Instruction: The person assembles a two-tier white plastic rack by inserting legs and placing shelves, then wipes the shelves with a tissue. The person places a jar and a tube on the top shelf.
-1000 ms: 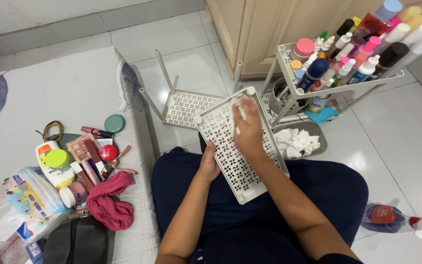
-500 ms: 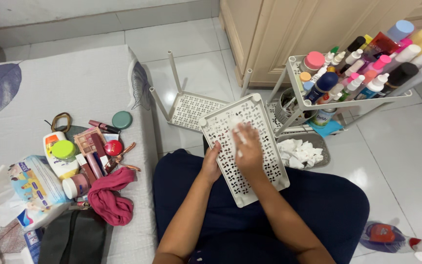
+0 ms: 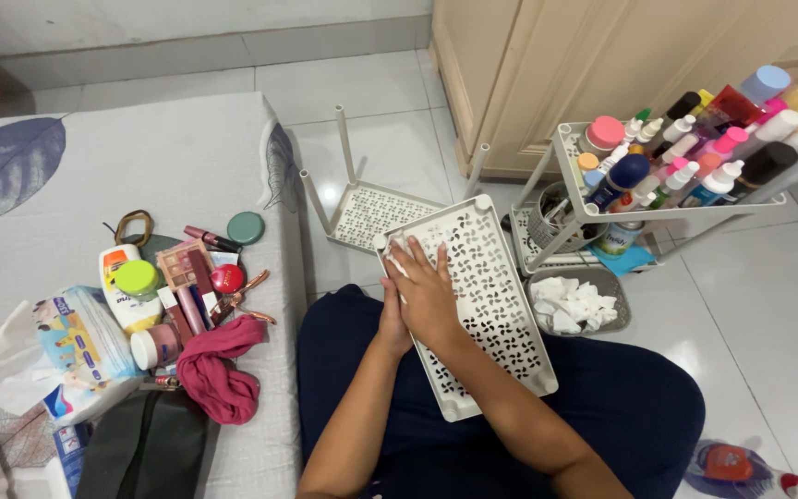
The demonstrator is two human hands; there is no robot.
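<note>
A white perforated plastic tray (image 3: 501, 305) lies tilted across my lap. My right hand (image 3: 429, 296) lies flat on its left part and presses a crumpled white wipe (image 3: 397, 261) against the surface near the upper left corner. My left hand (image 3: 388, 323) grips the tray's left edge and is mostly hidden behind the right hand.
A second white tray with legs (image 3: 371, 212) lies upside down on the tiled floor ahead. At the right are a rack of bottles (image 3: 695, 166) and a grey dish of used wipes (image 3: 574, 300). Cosmetics (image 3: 177, 277), a pink cloth (image 3: 219, 370) and a wipes pack (image 3: 80, 337) lie on the mattress at the left.
My right hand with the wipe has slid from the tray's upper middle down and over to its left side. My left hand has kept its hold on the edge.
</note>
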